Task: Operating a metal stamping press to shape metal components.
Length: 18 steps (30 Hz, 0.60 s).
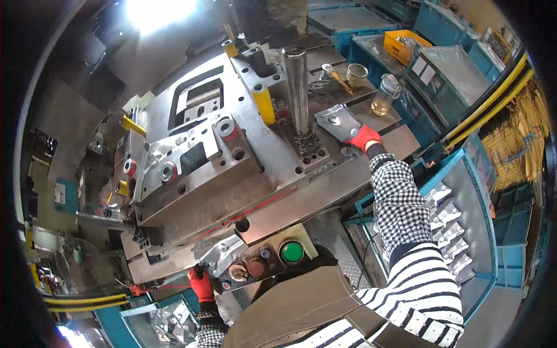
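Note:
My right hand (365, 138), in a red glove, reaches out to the press bed at the right and grips the near end of a flat, shiny stamped metal part (335, 120). At the lower left my left hand (201, 284), also red-gloved, is closed on the lower end of a shaped metal bracket (224, 254). This bracket lies across the left side of a control box (264, 275), which has a large green button (291, 252) and a red button (255, 267). The fingertips of both hands are partly hidden.
A large steel die (249, 168) with yellow posts and a tall guide pillar (297, 93) fills the middle. A glass jar (383, 98), a cup (356, 74) and a brush (341, 80) stand at the far right. Blue bins hold metal parts (452, 232) at right and more parts (174, 322) lower left.

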Available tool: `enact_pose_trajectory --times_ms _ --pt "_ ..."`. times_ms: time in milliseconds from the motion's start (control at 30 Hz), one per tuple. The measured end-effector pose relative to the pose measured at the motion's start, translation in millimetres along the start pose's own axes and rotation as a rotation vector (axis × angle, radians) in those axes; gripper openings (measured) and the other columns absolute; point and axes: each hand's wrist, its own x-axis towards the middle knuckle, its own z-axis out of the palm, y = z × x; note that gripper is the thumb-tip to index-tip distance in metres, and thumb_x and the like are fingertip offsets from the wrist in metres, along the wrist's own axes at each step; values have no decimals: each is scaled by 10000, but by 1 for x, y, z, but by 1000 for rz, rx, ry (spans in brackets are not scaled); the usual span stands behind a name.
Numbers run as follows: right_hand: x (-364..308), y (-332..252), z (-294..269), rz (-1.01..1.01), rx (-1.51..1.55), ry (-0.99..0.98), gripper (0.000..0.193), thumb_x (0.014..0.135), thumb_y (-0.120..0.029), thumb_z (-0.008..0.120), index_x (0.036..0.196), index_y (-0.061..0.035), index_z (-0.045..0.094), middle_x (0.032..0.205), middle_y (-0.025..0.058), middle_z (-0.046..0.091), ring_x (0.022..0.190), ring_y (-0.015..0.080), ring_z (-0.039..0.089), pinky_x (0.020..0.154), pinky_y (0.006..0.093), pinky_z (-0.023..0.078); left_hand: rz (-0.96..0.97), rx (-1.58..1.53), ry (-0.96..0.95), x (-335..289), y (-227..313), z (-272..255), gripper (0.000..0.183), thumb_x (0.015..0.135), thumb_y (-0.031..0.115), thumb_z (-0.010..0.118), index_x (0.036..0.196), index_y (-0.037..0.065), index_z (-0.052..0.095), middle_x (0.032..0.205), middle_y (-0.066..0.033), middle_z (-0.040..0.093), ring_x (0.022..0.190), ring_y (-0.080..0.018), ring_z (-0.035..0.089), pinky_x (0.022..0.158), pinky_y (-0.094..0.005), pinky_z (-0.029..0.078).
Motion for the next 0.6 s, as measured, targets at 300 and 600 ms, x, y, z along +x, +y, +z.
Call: enact_pose_trajectory --times_ms 300,600 --pt "-56 -47 -7 -158 -188 112 849 535 -566 656 1125 4 435 1005 164 565 938 290 550 764 390 444 12 136 -5 0 -11 1 344 722 105 590 1033 -8 496 1022 -155 536 947 -280 520 841 -353 391" --pt "-86 -71 -22 -188 -319 184 832 526 -452 701 1175 -34 392 1000 165 547 918 303 545 743 401 441 26 124 79 -7 4 -3 329 711 69 597 1023 3 515 960 -127 557 901 -249 535 817 -322 403"
